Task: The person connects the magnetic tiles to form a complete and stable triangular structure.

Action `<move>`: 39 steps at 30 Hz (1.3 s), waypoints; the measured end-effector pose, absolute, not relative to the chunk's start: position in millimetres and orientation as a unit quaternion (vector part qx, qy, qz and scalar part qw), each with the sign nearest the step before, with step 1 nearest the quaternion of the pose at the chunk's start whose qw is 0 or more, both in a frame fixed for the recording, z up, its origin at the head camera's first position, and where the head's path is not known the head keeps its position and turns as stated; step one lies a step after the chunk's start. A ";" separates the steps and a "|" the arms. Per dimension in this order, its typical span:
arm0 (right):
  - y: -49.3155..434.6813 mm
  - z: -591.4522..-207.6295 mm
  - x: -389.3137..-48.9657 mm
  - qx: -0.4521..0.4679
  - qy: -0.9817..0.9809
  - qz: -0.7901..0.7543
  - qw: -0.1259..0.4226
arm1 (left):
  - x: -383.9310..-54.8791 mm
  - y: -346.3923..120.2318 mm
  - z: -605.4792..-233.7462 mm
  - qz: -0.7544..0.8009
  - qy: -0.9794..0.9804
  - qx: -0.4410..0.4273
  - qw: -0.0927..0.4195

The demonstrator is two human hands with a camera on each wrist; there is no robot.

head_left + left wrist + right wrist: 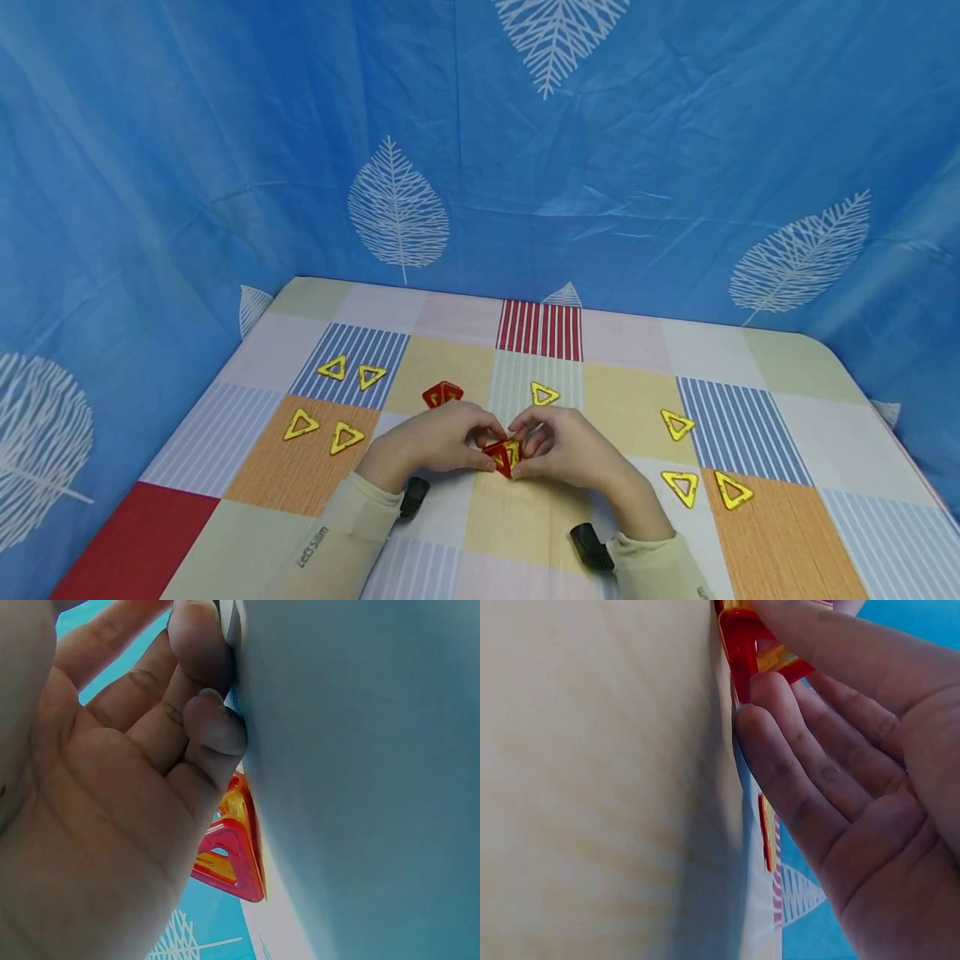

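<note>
Low over the middle of the table, a small pyramid of red and yellow triangular magnetic tiles [504,457] sits between both hands. My left hand [453,437] pinches its left side, thumb in front and fingers behind. From the right, my right hand [566,446] grips it with thumb and fingertips. In the right wrist view a red-framed tile [740,652] of it shows between thumb and fingers. In the left wrist view the curled fingers [214,724] hide the held piece. Behind the left hand stands another red and yellow pyramid [442,394], partly covered in the left wrist view.
Loose yellow triangle tiles lie flat: several at left, such as one tile [346,425], one tile [552,394] behind the hands, and a few at right, including another tile [692,497]. A patchwork cloth [300,483] covers the table. A blue leaf-print curtain [637,167] hangs behind.
</note>
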State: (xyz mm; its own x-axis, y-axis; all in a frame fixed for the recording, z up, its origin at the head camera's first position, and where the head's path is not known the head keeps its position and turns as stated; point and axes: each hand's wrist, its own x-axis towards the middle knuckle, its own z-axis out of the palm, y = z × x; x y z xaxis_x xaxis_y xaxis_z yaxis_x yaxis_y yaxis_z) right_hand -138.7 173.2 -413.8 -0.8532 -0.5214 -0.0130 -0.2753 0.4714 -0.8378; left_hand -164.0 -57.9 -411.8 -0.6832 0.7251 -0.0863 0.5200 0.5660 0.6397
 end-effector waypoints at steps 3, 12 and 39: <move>171.1 -413.9 -138.2 -0.234 0.849 -0.455 0.131 | -163.8 -57.6 -412.0 0.300 0.868 0.358 0.172; 165.9 -413.2 -136.6 -0.210 0.852 -0.460 0.134 | -162.6 -57.2 -410.2 0.297 0.870 0.357 0.165; 174.6 -410.8 -139.6 -0.200 0.875 -0.429 0.097 | -161.2 -54.0 -408.4 0.304 0.890 0.303 0.156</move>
State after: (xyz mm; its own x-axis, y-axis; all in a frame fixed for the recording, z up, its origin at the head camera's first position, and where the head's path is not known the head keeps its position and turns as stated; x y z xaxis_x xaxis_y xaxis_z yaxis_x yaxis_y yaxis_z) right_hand -139.6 174.6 -410.8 -0.9011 -0.4336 0.0021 -0.2673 0.5517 -0.7900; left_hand -161.2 -54.0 -408.4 -0.7677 0.6338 -0.0943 0.4440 0.6324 0.6348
